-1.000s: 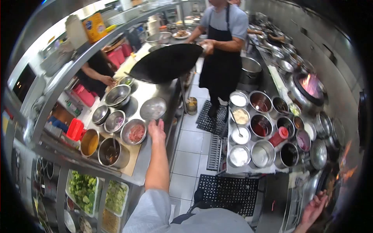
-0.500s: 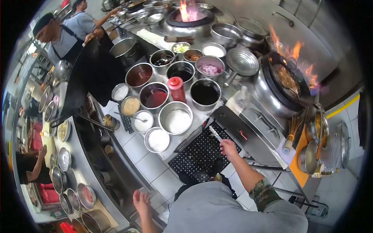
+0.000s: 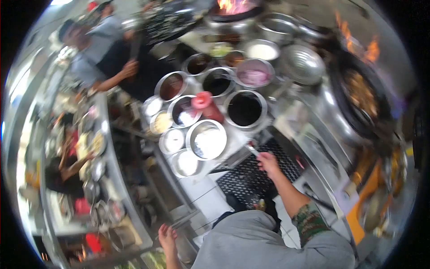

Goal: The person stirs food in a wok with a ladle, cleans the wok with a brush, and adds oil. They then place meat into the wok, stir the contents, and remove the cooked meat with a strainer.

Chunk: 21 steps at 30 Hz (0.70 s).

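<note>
My right hand [image 3: 268,163] is closed around a short, slim pale tool [image 3: 253,150]; blur hides what kind it is. It is over a black perforated mat [image 3: 237,179]. My left hand [image 3: 167,236] is low on the left, holding nothing visible, with its fingers loosely apart, by the metal counter edge. In front of my right hand stand a steel pot of white contents [image 3: 219,154], a pot of dark liquid [image 3: 244,109] and a red squeeze bottle [image 3: 210,110].
Flames rise behind a wok [image 3: 358,96] with food on the right burner. A perforated ladle [image 3: 304,65] lies near it. At upper left a co-worker [image 3: 101,58] stands holding a large wok [image 3: 168,22]. Several bowls line the left counter [image 3: 118,170].
My view has swung, shifting the pots. My right hand still grips the slim tool and now appears slightly higher. The co-worker's dark wok now appears farther up and right, showing food inside.
</note>
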Motion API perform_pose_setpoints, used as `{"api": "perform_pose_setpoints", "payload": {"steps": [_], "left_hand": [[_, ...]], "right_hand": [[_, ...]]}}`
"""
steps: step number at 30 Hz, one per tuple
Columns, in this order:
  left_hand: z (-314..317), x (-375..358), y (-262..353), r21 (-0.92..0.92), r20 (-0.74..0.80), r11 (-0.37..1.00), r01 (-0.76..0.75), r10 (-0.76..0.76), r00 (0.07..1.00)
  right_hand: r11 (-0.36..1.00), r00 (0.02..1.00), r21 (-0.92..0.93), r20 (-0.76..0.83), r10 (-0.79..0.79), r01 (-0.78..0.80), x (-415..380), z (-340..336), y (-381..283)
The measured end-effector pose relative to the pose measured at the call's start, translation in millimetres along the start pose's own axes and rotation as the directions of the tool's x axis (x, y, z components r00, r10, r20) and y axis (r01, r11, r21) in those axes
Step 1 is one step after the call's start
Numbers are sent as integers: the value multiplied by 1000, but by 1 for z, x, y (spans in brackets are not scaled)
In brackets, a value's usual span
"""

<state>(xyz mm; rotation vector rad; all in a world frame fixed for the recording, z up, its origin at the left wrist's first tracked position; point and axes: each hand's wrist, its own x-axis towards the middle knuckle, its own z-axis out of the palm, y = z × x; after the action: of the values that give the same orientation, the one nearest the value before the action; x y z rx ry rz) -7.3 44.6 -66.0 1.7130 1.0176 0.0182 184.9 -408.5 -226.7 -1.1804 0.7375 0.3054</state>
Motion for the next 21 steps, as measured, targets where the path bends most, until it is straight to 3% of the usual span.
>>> {"api": "perform_pose_setpoints", "payload": {"steps": [4,5,7,10,11,12,13,15,16,17,18,19,20,21], "left_hand": [[3,-23,1,67,-47,996,-64,67,997],[0,-34,3,48,-131,996,-74,79,988],[-3,-39,14,121,-101,987,-107,119,988],[-47,-31,23,134,-213,960,-247,272,938],[-61,-38,44,264,-286,929,-258,331,899],[-72,-48,69,266,-362,908,-325,407,839],[-93,-53,88,318,-412,897,-308,423,807],[-160,-35,90,444,-477,797,-409,596,646],[-159,-62,138,386,-537,827,-409,562,629],[-188,-63,155,602,-520,697,-389,712,471],[-211,-71,177,574,-575,725,-381,687,444],[-227,-85,205,693,-588,680,-239,725,358],[-253,-85,223,774,-538,578,-258,816,214],[-264,-97,251,772,-580,611,-175,790,198]], "right_hand": [[990,996,123,58,66,-72,34,27,4],[978,994,202,108,29,-51,51,30,15],[924,988,362,131,85,-127,63,44,10],[747,969,620,109,222,-241,82,58,11],[742,976,635,169,139,-215,85,57,14],[709,972,665,133,195,-233,80,61,8],[701,976,682,188,108,-209,89,57,16],[676,975,702,168,146,-223,103,55,23],[658,978,724,168,122,-206,100,57,20],[683,978,700,161,132,-208,103,55,22],[651,973,724,154,173,-230,91,60,10],[711,980,675,113,166,-198,86,62,7],[773,991,626,134,18,-99,100,55,20],[756,992,651,123,-14,-70,128,48,36]]}}
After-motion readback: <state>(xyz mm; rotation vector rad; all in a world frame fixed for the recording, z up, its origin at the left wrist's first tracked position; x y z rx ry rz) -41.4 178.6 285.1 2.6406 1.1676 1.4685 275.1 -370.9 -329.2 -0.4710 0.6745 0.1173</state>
